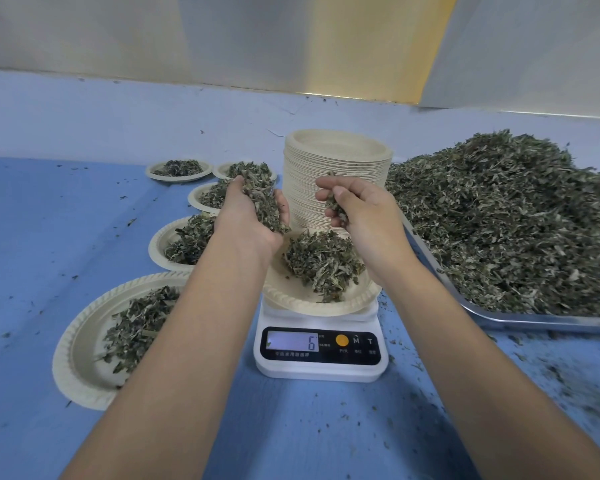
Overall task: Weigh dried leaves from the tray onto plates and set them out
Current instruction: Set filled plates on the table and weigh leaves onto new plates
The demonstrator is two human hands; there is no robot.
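Both hands hold dried leaves over the scale. The left hand [253, 216] is cupped with the palm up, and its fingers curl around a full handful of leaves [262, 202]. The right hand [367, 220] pinches a small tuft of leaves [336, 206] between the thumb and the fingertips.

Directly below and between the two hands, a paper plate [291, 297] sits on the white scale [321, 370]. This plate carries a loose mound of leaves [322, 265], and the display shows 6.

Just behind the hands stands a tall stack of empty plates [336, 161]. To the right of the right hand lies the metal tray [499, 320], touching the stack, with a big pile of dried leaves [499, 220] on it.

To the left of the left hand, five filled plates [83, 341] lie in a curved row on the blue table cover [49, 237], partly hidden by the left forearm. Small leaf crumbs are scattered on the cover around the scale.
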